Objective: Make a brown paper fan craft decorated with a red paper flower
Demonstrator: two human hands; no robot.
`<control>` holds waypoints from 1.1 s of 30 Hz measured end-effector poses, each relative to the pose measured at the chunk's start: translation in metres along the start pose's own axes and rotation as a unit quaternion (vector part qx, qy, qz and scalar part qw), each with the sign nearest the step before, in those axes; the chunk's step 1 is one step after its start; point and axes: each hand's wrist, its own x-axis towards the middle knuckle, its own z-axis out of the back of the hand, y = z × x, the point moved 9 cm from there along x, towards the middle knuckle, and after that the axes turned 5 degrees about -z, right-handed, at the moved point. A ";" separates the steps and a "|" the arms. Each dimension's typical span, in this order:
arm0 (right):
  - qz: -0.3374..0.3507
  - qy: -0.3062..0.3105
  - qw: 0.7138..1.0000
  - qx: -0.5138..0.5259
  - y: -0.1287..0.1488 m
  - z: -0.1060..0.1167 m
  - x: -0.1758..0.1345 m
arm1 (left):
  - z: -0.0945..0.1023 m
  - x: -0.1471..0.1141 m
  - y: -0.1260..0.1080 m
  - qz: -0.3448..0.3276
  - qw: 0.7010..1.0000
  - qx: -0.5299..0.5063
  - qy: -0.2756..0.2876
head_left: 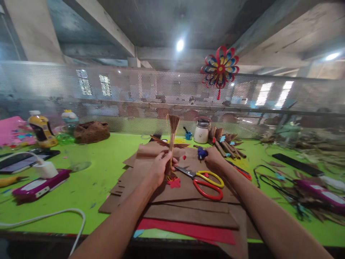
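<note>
My left hand (pixel 161 167) is closed around a brown paper figure (pixel 172 138), held upright. Its top fans out like a brush, pleated wings spread to both sides, and yellow string runs along it. To the right, my right hand (pixel 214 158) grips a small dark blue object (pixel 202 153) whose kind I cannot make out. Between my hands lie large scissors (pixel 201 180) with one yellow and one red handle loop, their blades pointing at the figure. A red paper cutout (pixel 174 182) rests below the figure on brown paper sheets (pixel 185 199).
Several similar paper pieces (pixel 226 144) lie at the back right, beside a white jar (pixel 201 132) and a blue pot (pixel 188 136). A purple device (pixel 40 185) and a clear cup (pixel 78 162) stand left. Scraps and cables (pixel 280 183) cover the right side.
</note>
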 end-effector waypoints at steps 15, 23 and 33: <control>-0.071 -0.042 0.851 0.519 -0.021 0.068 -0.018 | 0.015 -0.002 -0.013 -0.007 0.998 -0.017 -0.062; 0.042 0.093 0.769 0.630 0.053 0.100 -0.064 | 0.023 -0.001 -0.014 -0.048 0.994 0.014 -0.093; 0.120 0.055 0.877 0.462 0.107 0.079 -0.089 | 0.005 -0.005 -0.005 -0.041 0.997 0.029 -0.063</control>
